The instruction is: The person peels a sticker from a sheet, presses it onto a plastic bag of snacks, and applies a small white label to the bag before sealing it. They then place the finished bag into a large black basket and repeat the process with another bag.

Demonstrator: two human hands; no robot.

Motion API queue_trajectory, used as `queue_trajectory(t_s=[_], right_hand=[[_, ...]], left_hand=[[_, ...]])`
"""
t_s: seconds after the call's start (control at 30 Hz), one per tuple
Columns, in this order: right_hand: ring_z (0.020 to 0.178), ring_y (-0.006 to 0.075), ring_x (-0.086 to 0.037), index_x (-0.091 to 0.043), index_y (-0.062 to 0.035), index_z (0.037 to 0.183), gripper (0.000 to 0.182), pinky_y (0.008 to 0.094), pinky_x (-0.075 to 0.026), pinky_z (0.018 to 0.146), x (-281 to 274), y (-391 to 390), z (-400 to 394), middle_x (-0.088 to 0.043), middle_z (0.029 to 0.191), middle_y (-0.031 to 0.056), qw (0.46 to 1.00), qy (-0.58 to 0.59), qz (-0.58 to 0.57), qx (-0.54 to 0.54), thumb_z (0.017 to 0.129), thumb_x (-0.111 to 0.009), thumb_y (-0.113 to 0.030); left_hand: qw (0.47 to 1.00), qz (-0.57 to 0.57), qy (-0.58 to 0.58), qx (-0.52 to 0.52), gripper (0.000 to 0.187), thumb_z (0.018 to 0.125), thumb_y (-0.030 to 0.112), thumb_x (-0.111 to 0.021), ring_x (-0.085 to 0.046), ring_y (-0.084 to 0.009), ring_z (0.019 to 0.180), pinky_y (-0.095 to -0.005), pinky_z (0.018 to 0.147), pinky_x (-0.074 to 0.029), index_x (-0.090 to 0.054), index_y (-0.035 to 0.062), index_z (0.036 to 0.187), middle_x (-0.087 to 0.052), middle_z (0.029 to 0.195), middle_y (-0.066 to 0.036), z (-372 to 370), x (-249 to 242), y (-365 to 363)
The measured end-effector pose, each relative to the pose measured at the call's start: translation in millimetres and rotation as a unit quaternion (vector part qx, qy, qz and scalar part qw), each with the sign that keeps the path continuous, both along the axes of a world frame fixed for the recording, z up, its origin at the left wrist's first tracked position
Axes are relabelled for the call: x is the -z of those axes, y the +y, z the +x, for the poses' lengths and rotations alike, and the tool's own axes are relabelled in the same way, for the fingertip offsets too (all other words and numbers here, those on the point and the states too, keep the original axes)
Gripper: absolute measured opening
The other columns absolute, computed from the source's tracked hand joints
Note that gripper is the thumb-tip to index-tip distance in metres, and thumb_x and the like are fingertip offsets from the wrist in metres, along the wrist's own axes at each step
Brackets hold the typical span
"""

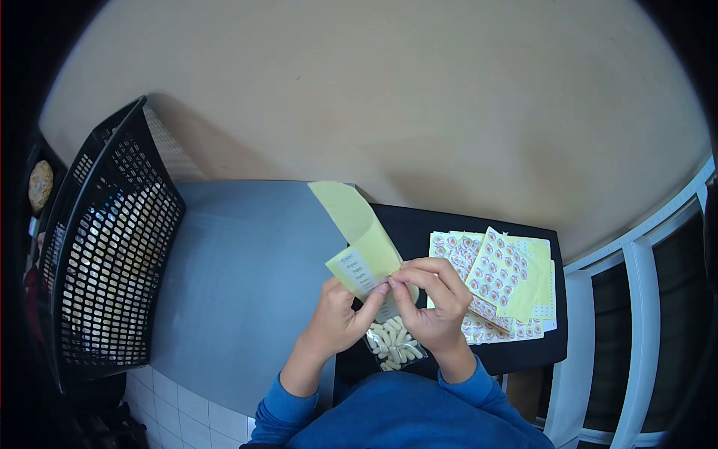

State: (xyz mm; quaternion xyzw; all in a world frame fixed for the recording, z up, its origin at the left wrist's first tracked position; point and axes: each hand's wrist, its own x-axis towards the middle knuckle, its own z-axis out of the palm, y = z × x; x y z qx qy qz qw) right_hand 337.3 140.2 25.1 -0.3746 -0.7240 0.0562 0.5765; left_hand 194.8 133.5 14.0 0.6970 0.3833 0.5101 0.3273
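Observation:
A curled yellow sheet of labels (370, 258) is raised in front of me, with a pale strip of small printed text on its near part. My left hand (340, 314) is closed on its lower edge, thumb pressed on the printed side. Against the same edge pinch the fingers of my right hand (434, 303), the two thumbs almost touching. Whether a single label is lifted between the fingertips is too small to tell. Just below my hands lies a clear plastic bag (394, 344) full of pale, elongated capsule-like pieces, partly covered by the hands and sheet.
Overlapping sheets of round stickers (497, 273) are piled on the black tabletop (553, 359) at right. A grey surface (232, 299) adjoins it on the left. Tall black perforated baskets (112, 262) stand at far left. Behind is a beige wall (374, 97); white-framed panels (639, 299) flank the right.

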Motion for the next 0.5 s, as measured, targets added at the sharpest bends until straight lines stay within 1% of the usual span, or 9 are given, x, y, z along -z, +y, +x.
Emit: queue_trajectory(t_s=[0.1, 0.17, 0.2, 0.23, 0.3, 0.33, 0.4, 0.43, 0.5], right_hand=[[0.072, 0.0189, -0.056, -0.057, -0.0022, 0.074, 0.012, 0.0263, -0.045, 0.062, 2, -3, 3, -0.055, 0.082, 0.0097, 0.994, 0.056, -0.08, -0.048, 0.066, -0.064, 0.003], [0.08, 0.0195, -0.055, -0.053, -0.0013, 0.078, 0.012, 0.0274, -0.044, 0.07, 19, -3, 7, -0.052, 0.088, 0.0117, 0.965, 0.218, -0.111, -0.096, 0.07, -0.061, 0.003], [0.085, 0.0201, -0.054, -0.05, -0.0013, 0.08, 0.012, 0.0294, -0.043, 0.076, 25, -5, 11, -0.051, 0.09, 0.0125, 0.958, 0.235, -0.13, -0.103, 0.072, -0.058, 0.002], [0.084, 0.0196, -0.054, -0.05, -0.0013, 0.091, 0.021, 0.0293, -0.043, 0.075, 34, -3, 18, -0.051, 0.09, 0.0128, 0.967, 0.2, -0.128, -0.09, 0.072, -0.06, 0.0], [0.085, 0.0231, -0.054, -0.041, -0.001, 0.115, 0.048, 0.0319, -0.043, 0.077, 41, -8, 23, -0.051, 0.094, 0.0156, 0.966, 0.118, -0.225, -0.05, 0.073, -0.062, -0.008], [0.085, 0.0231, -0.054, -0.041, -0.001, 0.115, 0.048, 0.0319, -0.043, 0.077, 52, -10, 28, -0.051, 0.094, 0.0156, 0.966, 0.119, -0.226, -0.051, 0.073, -0.062, -0.008], [0.085, 0.0276, -0.055, -0.013, 0.0006, 0.132, 0.083, 0.034, -0.044, 0.076, 85, -13, 37, -0.051, 0.097, 0.019, 0.934, -0.109, -0.34, 0.015, 0.07, -0.066, -0.018], [0.085, 0.0276, -0.055, -0.013, 0.0006, 0.132, 0.083, 0.034, -0.044, 0.076, 96, -16, 38, -0.051, 0.097, 0.019, 0.934, -0.109, -0.339, 0.015, 0.07, -0.066, -0.018], [0.082, 0.0305, -0.056, 0.004, 0.003, 0.132, 0.101, 0.0352, -0.045, 0.073, 113, -22, 39, -0.052, 0.096, 0.0213, 0.84, -0.159, -0.519, -0.002, 0.067, -0.069, -0.024]], left_hand=[[0.999, 0.014, 0.035, -0.023, 0.015, 0.078, 0.003, -0.055, -0.06, -0.0195, 0.079, -0.0277, 0.07, -0.046, -0.056, -0.0026, 0.092, -0.061, 0.088, -0.012, -10, 2, 6], [0.986, -0.094, -0.109, -0.083, 0.017, 0.08, 0.004, -0.054, -0.057, -0.0157, 0.082, -0.0263, 0.072, -0.045, -0.052, -0.0039, 0.096, -0.058, 0.092, -0.012, -25, 9, 13], [0.978, -0.096, -0.148, -0.112, 0.02, 0.081, 0.004, -0.053, -0.056, -0.0145, 0.084, -0.0256, 0.073, -0.045, -0.049, -0.0048, 0.099, -0.057, 0.094, -0.013, -35, 10, 18], [0.968, -0.097, -0.186, -0.139, 0.023, 0.083, 0.005, -0.051, -0.055, -0.0134, 0.086, -0.0249, 0.074, -0.044, -0.047, -0.0056, 0.103, -0.056, 0.095, -0.013, -47, 13, 25], [0.951, -0.119, -0.19, -0.213, 0.035, 0.082, 0.005, -0.052, -0.055, -0.0155, 0.085, -0.027, 0.076, -0.044, -0.038, -0.0069, 0.112, -0.056, 0.094, -0.014, -81, 32, 39], [0.951, -0.119, -0.189, -0.214, 0.035, 0.082, 0.005, -0.052, -0.055, -0.0155, 0.085, -0.027, 0.076, -0.044, -0.038, -0.0069, 0.112, -0.056, 0.094, -0.014, -101, 51, 42], [0.924, -0.145, -0.032, -0.352, 0.056, 0.079, 0.006, -0.052, -0.056, -0.0219, 0.089, -0.0297, 0.082, -0.042, -0.021, -0.0064, 0.125, -0.056, 0.097, -0.017, -135, 84, 45], [0.924, -0.144, -0.032, -0.353, 0.056, 0.079, 0.006, -0.052, -0.056, -0.0219, 0.089, -0.0297, 0.082, -0.042, -0.021, -0.0064, 0.125, -0.056, 0.097, -0.017, -141, 89, 42], [0.881, -0.245, 0.062, -0.4, 0.075, 0.076, 0.006, -0.054, -0.053, -0.028, 0.098, -0.0324, 0.086, -0.04, -0.002, -0.0043, 0.131, -0.052, 0.107, -0.021, -146, 91, 37]])
